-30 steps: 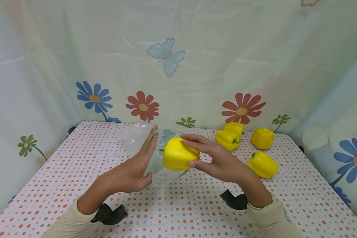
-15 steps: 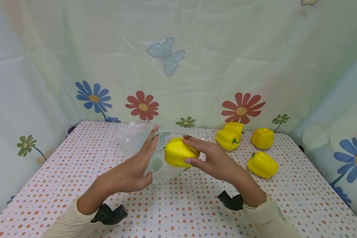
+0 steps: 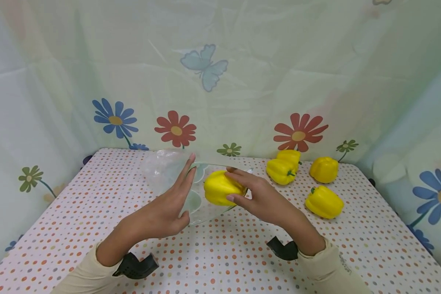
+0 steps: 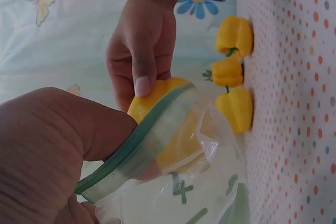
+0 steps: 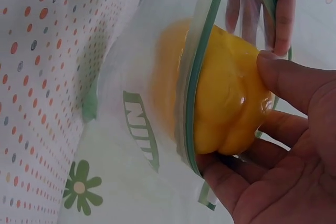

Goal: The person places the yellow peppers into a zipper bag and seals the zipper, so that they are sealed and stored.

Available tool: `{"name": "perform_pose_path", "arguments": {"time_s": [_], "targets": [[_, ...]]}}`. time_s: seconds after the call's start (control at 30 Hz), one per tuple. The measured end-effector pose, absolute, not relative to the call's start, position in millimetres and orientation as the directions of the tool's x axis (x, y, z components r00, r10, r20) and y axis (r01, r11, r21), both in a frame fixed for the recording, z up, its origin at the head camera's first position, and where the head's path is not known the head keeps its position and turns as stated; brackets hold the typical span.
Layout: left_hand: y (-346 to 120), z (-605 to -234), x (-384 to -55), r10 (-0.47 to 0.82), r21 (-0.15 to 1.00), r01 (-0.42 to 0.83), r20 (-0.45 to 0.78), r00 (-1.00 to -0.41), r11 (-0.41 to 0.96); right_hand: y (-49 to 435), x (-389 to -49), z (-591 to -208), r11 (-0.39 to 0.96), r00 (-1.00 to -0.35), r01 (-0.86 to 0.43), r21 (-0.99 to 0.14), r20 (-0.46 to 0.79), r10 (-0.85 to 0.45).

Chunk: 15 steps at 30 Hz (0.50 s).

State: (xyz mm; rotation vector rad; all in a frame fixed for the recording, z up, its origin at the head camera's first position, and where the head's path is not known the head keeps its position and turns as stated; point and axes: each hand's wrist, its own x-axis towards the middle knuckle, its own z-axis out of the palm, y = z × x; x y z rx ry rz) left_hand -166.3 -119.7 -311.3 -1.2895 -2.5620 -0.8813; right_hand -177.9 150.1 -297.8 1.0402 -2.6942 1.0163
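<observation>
A clear zip bag (image 5: 139,129) with green edging hangs over the table, its mouth spread wide. My left hand (image 3: 165,208) holds the rim, which runs between its long straight fingers and thumb. A yellow bell pepper (image 3: 222,188) sits partly within the mouth; the right wrist view shows its front half behind the plastic (image 5: 170,77) and the rest outside. Round that outer end, the thumb and fingers of my right hand (image 3: 261,200) grip it. The pepper's stem is hidden.
Several more yellow bell peppers (image 3: 324,203) lie at the right back of the dotted table (image 3: 220,261). A printed curtain (image 3: 242,73) rises along the back and both sides. Black camera mounts (image 3: 136,265) sit on both wrists.
The pepper has turned a little and shifted slightly right, and its stem has gone out of sight. My right hand moved with it; the left has stayed nearly still. The bag's mouth has spread to the right.
</observation>
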Motion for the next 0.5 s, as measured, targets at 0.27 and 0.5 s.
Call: {"name": "perform_pose_path", "arguments": {"time_s": [0.27,0.5], "targets": [[-116,-313,-166,0.693,0.455,0.757,0.343,-0.635,0.469,147,-178,-305,0.573,-0.776,-0.618,-0.539,0.302,-0.553],[-114,-315,-167,0.691,0.451,0.751,0.330,-0.643,0.483,142,-177,-309,0.611,-0.794,-0.598,-0.518,0.281,-0.539]]}}
